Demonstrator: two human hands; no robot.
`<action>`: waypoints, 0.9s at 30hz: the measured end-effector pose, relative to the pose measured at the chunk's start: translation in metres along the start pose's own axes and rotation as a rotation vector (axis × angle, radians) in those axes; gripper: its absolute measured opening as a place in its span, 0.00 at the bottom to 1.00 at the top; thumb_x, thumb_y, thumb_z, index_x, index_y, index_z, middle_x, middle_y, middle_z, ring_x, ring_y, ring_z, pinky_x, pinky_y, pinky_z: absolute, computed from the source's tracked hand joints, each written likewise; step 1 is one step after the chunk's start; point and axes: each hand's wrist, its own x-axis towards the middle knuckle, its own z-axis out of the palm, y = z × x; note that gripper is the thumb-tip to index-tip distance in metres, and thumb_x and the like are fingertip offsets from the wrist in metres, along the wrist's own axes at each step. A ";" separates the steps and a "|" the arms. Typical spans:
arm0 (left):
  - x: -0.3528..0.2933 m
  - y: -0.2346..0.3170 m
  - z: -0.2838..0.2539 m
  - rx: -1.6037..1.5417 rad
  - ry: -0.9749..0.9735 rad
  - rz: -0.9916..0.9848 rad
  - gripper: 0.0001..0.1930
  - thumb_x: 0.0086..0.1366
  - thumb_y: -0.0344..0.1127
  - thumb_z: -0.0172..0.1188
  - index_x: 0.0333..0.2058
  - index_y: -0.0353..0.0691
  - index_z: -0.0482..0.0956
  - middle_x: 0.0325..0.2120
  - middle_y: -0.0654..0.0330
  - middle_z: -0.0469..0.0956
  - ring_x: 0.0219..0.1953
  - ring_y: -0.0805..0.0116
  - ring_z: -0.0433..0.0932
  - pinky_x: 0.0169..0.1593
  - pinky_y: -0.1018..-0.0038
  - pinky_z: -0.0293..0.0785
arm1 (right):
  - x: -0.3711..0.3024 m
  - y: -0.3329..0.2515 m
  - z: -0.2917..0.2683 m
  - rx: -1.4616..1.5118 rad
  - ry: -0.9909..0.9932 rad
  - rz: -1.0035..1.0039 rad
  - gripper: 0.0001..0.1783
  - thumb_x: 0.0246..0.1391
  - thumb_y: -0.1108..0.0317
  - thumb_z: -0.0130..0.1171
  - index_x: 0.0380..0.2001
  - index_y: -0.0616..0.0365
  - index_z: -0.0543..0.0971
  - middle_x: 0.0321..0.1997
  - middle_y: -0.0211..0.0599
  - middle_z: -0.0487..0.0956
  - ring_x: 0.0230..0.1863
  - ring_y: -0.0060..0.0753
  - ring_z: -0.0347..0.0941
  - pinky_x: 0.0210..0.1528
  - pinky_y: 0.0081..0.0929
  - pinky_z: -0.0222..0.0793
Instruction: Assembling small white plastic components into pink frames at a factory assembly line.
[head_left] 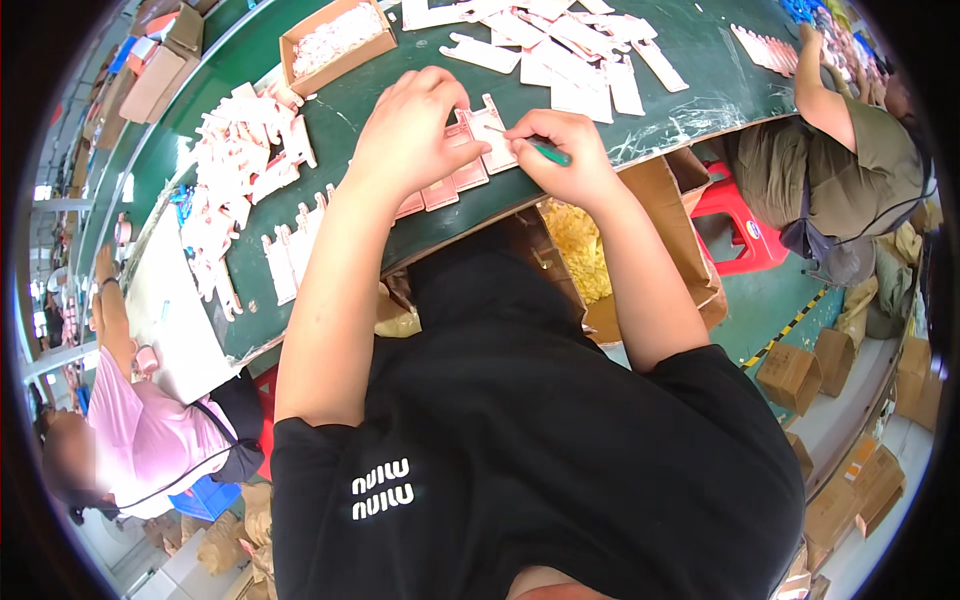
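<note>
Right hand (568, 158): closed around a green-handled tool (548, 151), its tip at the end piece of a pink row (468, 176) just to its left. Left hand (408, 128): fingers bent, thumb parted from them and lying over the row. On the surface (345, 125), a heap (245, 155) lies left of this hand; a box (345, 67), beyond it.

black short-sleeved shirt (560, 430), white two-row print (382, 489) on left chest; loose sleeves (715, 385), bare forearms (340, 290).

The table (green) (700, 45) bears pink pieces (575, 98), a box (345, 66).
</note>
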 end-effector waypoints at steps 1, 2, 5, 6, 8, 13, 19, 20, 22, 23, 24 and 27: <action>-0.006 0.004 -0.006 0.035 -0.017 -0.021 0.25 0.52 0.46 0.83 0.44 0.39 0.88 0.45 0.55 0.87 0.55 0.51 0.83 0.66 0.57 0.78 | 0.000 -0.001 -0.003 -0.021 0.030 -0.015 0.07 0.59 0.76 0.67 0.41 0.64 0.87 0.32 0.41 0.86 0.32 0.33 0.84 0.38 0.29 0.78; -0.010 0.005 -0.010 0.070 -0.034 -0.041 0.24 0.53 0.44 0.83 0.44 0.39 0.87 0.46 0.55 0.86 0.56 0.51 0.83 0.67 0.57 0.76 | 0.000 -0.002 -0.001 -0.017 0.030 -0.018 0.07 0.59 0.76 0.67 0.41 0.64 0.87 0.32 0.41 0.86 0.32 0.33 0.84 0.38 0.29 0.78; -0.022 -0.002 -0.004 0.113 -0.058 0.036 0.23 0.53 0.44 0.82 0.44 0.39 0.87 0.46 0.55 0.86 0.56 0.50 0.83 0.69 0.56 0.75 | 0.001 0.001 0.010 -0.363 0.501 -0.001 0.06 0.58 0.74 0.67 0.38 0.63 0.85 0.33 0.46 0.86 0.31 0.49 0.85 0.37 0.40 0.81; -0.024 -0.004 0.003 0.107 0.024 0.078 0.20 0.54 0.40 0.82 0.40 0.37 0.85 0.43 0.55 0.87 0.50 0.48 0.83 0.64 0.56 0.77 | -0.001 0.001 0.011 -0.355 0.536 0.009 0.05 0.58 0.75 0.67 0.38 0.63 0.85 0.34 0.45 0.86 0.31 0.49 0.84 0.36 0.39 0.81; -0.024 -0.003 0.003 0.093 0.002 0.032 0.20 0.54 0.40 0.83 0.40 0.36 0.86 0.43 0.55 0.87 0.50 0.49 0.83 0.63 0.57 0.78 | -0.001 -0.006 0.015 -0.313 0.513 -0.034 0.04 0.57 0.76 0.67 0.37 0.62 0.84 0.34 0.44 0.85 0.28 0.46 0.83 0.34 0.38 0.80; -0.024 -0.004 0.007 0.074 -0.015 -0.005 0.18 0.54 0.40 0.83 0.37 0.34 0.89 0.41 0.56 0.87 0.49 0.51 0.83 0.60 0.59 0.81 | 0.000 -0.023 0.026 -0.040 0.308 -0.124 0.05 0.56 0.77 0.67 0.37 0.64 0.85 0.31 0.40 0.84 0.27 0.33 0.80 0.33 0.31 0.76; -0.023 -0.004 0.010 0.039 -0.023 -0.042 0.18 0.52 0.41 0.84 0.35 0.34 0.89 0.40 0.57 0.87 0.48 0.54 0.83 0.57 0.61 0.82 | 0.003 -0.019 0.027 0.051 0.028 -0.061 0.03 0.57 0.81 0.66 0.35 0.66 0.84 0.33 0.41 0.86 0.33 0.35 0.84 0.37 0.28 0.78; -0.022 -0.004 0.009 0.054 -0.031 -0.036 0.18 0.52 0.41 0.84 0.35 0.34 0.90 0.40 0.58 0.87 0.48 0.54 0.83 0.56 0.61 0.82 | 0.004 -0.019 0.028 0.031 0.035 -0.100 0.03 0.57 0.81 0.66 0.36 0.66 0.84 0.33 0.42 0.86 0.34 0.37 0.85 0.38 0.30 0.79; -0.021 -0.005 0.009 0.065 -0.040 -0.031 0.18 0.51 0.41 0.84 0.35 0.34 0.90 0.39 0.58 0.87 0.47 0.55 0.83 0.56 0.61 0.83 | 0.004 -0.018 0.030 0.009 0.041 -0.136 0.03 0.57 0.81 0.66 0.36 0.66 0.83 0.33 0.42 0.86 0.34 0.40 0.85 0.38 0.31 0.79; -0.021 -0.006 0.009 0.057 -0.030 -0.021 0.18 0.51 0.40 0.84 0.35 0.34 0.89 0.39 0.58 0.86 0.47 0.55 0.83 0.56 0.61 0.83 | 0.004 -0.018 0.031 0.000 0.053 -0.153 0.04 0.57 0.81 0.66 0.36 0.66 0.83 0.34 0.43 0.86 0.34 0.42 0.85 0.38 0.33 0.80; -0.020 -0.006 0.010 0.049 -0.019 -0.012 0.18 0.51 0.40 0.84 0.34 0.35 0.89 0.38 0.58 0.86 0.47 0.54 0.83 0.56 0.61 0.83 | 0.004 -0.017 0.032 -0.008 0.064 -0.171 0.04 0.57 0.81 0.66 0.36 0.66 0.83 0.34 0.44 0.86 0.35 0.45 0.85 0.38 0.34 0.80; -0.020 -0.007 0.010 0.057 -0.038 -0.033 0.18 0.50 0.40 0.85 0.33 0.35 0.88 0.38 0.58 0.86 0.47 0.54 0.83 0.55 0.61 0.82 | 0.003 -0.017 0.033 -0.031 0.042 -0.153 0.05 0.57 0.81 0.66 0.37 0.66 0.82 0.35 0.44 0.86 0.35 0.46 0.85 0.39 0.35 0.81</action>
